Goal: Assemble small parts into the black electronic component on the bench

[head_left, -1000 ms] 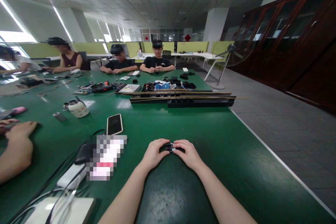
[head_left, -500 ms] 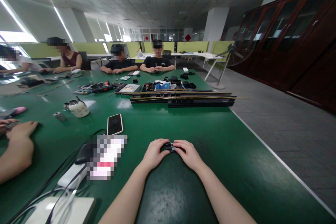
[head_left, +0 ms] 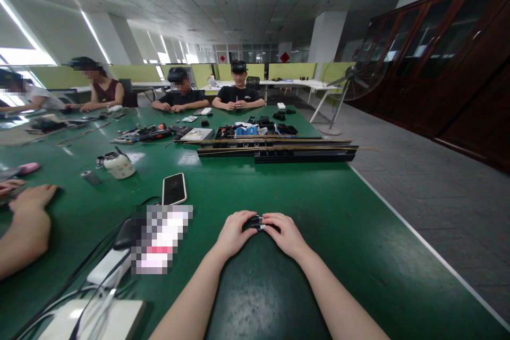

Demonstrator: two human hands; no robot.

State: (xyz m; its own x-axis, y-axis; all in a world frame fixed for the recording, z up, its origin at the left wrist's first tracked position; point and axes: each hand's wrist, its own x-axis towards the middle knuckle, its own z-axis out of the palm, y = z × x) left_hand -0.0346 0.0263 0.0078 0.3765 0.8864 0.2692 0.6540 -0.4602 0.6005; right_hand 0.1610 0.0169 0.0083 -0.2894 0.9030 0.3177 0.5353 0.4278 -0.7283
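Observation:
Between my hands, low over the green table (head_left: 319,196), is a small black piece (head_left: 255,222) with shiny metallic parts; its kind is too small to make out. My left hand (head_left: 236,231) curls round its left side, thumb in front and fingers behind. From the right, my right hand (head_left: 285,231) grips the same piece between thumb and fingertips. The fingers cover much of it. A phone (head_left: 174,188) in a pale case lies beyond my left hand.
Left are a blurred-out patch (head_left: 163,239), cables, a white box (head_left: 95,319), a cream pot (head_left: 118,164) and another person's arm (head_left: 27,228). Ahead lie long black rails (head_left: 305,155) with thin rods and tools. Several people sit at the far side. The table's right edge borders the floor.
The small black piece has turned slightly between my fingers, and its bright part shows differently. My hands otherwise hold nearly the same place.

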